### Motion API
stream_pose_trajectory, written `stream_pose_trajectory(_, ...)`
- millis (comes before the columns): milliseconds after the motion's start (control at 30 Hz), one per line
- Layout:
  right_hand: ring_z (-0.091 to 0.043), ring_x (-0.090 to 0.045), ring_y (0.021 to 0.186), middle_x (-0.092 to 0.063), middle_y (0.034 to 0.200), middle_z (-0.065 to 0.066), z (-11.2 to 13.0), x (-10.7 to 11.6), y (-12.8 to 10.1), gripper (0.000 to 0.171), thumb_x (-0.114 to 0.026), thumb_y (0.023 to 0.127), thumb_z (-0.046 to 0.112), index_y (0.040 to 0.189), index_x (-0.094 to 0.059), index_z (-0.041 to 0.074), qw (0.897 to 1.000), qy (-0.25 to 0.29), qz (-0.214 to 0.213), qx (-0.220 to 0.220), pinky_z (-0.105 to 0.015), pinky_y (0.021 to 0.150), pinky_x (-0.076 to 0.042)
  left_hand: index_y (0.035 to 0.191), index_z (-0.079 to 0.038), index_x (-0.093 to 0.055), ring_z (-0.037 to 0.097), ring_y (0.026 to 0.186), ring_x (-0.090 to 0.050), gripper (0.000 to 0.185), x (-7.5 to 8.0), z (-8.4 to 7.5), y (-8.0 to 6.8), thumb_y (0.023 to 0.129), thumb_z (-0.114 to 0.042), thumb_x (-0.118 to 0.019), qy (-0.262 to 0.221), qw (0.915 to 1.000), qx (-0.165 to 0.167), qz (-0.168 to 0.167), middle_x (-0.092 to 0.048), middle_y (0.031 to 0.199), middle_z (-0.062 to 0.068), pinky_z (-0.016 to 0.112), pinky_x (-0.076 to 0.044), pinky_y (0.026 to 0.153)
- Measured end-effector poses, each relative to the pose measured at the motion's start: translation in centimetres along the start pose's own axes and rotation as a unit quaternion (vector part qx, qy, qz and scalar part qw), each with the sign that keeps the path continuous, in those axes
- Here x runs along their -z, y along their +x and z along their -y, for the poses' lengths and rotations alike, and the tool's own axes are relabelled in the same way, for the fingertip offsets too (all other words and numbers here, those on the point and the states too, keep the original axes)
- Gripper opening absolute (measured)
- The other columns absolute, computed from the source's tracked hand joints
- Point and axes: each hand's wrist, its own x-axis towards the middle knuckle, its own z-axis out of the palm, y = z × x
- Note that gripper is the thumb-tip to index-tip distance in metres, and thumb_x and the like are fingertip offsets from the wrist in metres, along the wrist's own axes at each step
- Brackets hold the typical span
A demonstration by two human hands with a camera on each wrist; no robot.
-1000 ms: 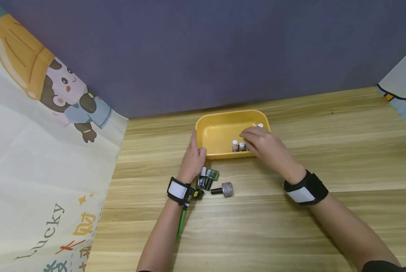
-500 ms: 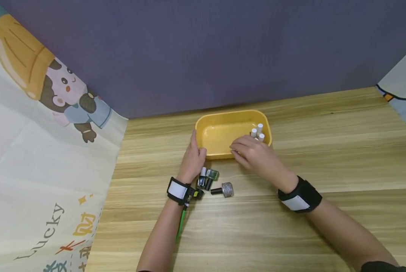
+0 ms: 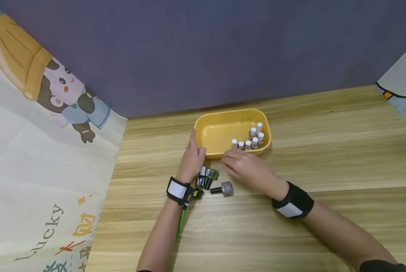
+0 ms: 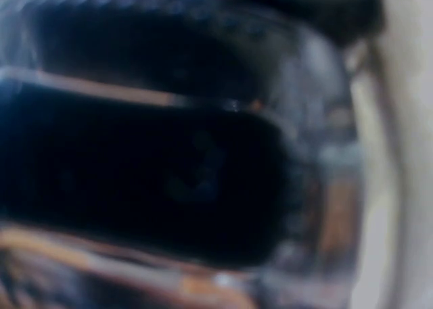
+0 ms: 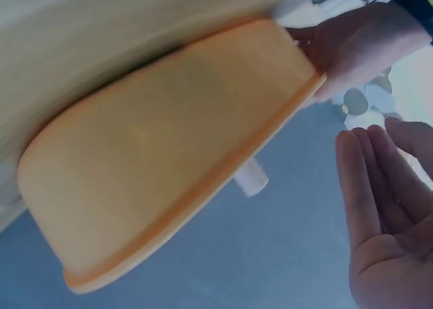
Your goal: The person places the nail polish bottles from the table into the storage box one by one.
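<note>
My left hand (image 3: 191,158) holds the left end of a yellow plastic tray (image 3: 216,136), thumb at its front corner. Several small nail polish bottles (image 3: 248,146) with white caps stand upright inside, along the front wall and in the right end. My right hand (image 3: 247,168) is just in front of the tray's front rim. Its fingers (image 5: 355,180) are slightly bent and hold nothing in the right wrist view. One white cap (image 5: 252,178) shows above the rim there. A dark bottle (image 4: 149,174) fills the left wrist view, blurred.
In front of the tray lie a white-capped dark bottle (image 3: 201,180), a green polish bottle (image 3: 212,174) with a black cap and a silver glitter bottle (image 3: 227,189). A grey-blue panel (image 3: 223,56) rises behind the wooden table (image 3: 325,151).
My right hand has moved from the tray's right end, left and toward me, out over the front rim. The bottles it covered now show. My left hand stays on the tray.
</note>
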Motion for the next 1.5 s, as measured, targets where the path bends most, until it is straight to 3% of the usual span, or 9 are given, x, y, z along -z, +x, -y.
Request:
stream_pose_trajectory(200,-0.020,-0.067,0.101,-0.071,0.106,-0.007,0.9,-0.8,-0.2,0.018,-0.069,0.089,0.002,0.106,-0.074,0.001,0.999,-0.031,0.033,0.010,-0.031,0.091,-0.055,0.161,-0.019,0.003,0.018,0.140,-0.037,0.076,0.0,-0.1,0.0,0.098,-0.023,-0.040,0.001,1.0000,0.004,0.003,-0.023,0.163,0.013,0.038,-0.035,0.114)
stream_pose_trajectory(500,-0.015,-0.062,0.082,-0.068,0.092,-0.003,1.8,-1.7,-0.3,0.007,-0.069,0.090,0.010,0.092,-0.074,0.006,0.998,-0.007,0.069,-0.001,-0.027,0.072,-0.055,0.161,-0.018,0.001,0.019,0.142,-0.035,0.076,0.2,-0.3,-0.1,0.098,-0.020,-0.041,-0.001,1.0000,0.003,0.003,-0.024,0.163,0.013,0.038,-0.035,0.114)
stream_pose_trajectory(767,-0.013,-0.062,0.079,-0.068,0.093,-0.003,2.2,-3.0,-0.8,0.019,-0.075,0.087,0.022,0.094,-0.074,0.005,0.994,-0.011,0.110,0.004,-0.028,0.068,-0.055,0.161,-0.019,0.002,0.016,0.136,-0.040,0.076,0.2,-0.3,-0.1,0.098,-0.022,-0.040,0.000,1.0000,0.006,0.003,-0.025,0.163,0.013,0.038,-0.036,0.113)
stream_pose_trajectory(1000,-0.013,-0.062,0.083,-0.068,0.092,-0.003,2.7,-3.9,-1.3,0.012,-0.073,0.086,0.015,0.094,-0.074,0.005,0.989,-0.031,0.145,0.024,-0.026,0.069,-0.055,0.161,-0.018,0.002,0.016,0.141,-0.035,0.076,0.3,-0.3,-0.1,0.098,-0.021,-0.041,-0.006,1.0000,0.004,0.003,-0.023,0.164,0.012,0.037,-0.034,0.115)
stream_pose_trajectory(1500,-0.011,-0.054,0.068,-0.063,0.078,0.002,2.3,-4.1,-1.4,0.008,-0.068,0.083,0.005,0.081,-0.074,0.009,0.985,-0.084,0.144,0.042,-0.023,0.054,-0.047,0.161,-0.018,0.002,0.017,0.145,-0.030,0.078,0.1,-0.2,-0.1,0.096,-0.023,-0.041,-0.008,1.0000,0.001,0.000,-0.021,0.164,0.011,0.036,-0.029,0.118)
